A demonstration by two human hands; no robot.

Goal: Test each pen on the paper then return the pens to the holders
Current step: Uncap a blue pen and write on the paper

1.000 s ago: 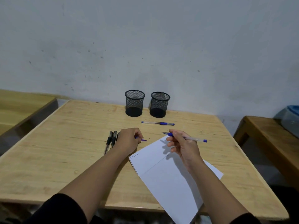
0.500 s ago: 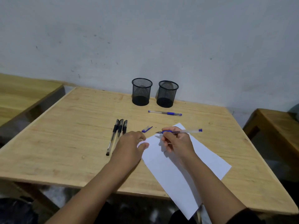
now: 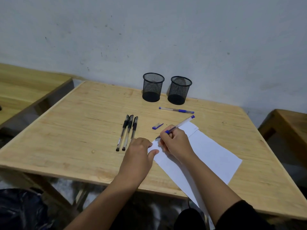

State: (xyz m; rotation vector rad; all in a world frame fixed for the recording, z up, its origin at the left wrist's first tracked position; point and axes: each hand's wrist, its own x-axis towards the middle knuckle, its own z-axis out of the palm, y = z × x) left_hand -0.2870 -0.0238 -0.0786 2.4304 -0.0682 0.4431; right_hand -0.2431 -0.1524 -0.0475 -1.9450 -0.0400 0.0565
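My right hand (image 3: 176, 143) grips an uncapped blue pen (image 3: 181, 124), its tip down on the near left corner of the white paper (image 3: 209, 153). My left hand (image 3: 140, 151) rests flat at the paper's left edge, thumb on the sheet. The pen's blue cap (image 3: 157, 126) lies on the wood just beyond my hands. Three black pens (image 3: 127, 132) lie side by side to the left. A second blue pen (image 3: 176, 110) lies capped in front of two empty black mesh holders (image 3: 153, 87) (image 3: 179, 90) at the table's far edge.
The wooden table (image 3: 74, 130) stands against a grey wall. Another wooden table (image 3: 21, 87) sits to the left and a bench (image 3: 289, 123) to the right. The paper overhangs the near table edge.
My left hand put down the blue cap and moved onto the paper's edge. My right hand turned the pen and lowered its tip to the paper. The camera tilted down.
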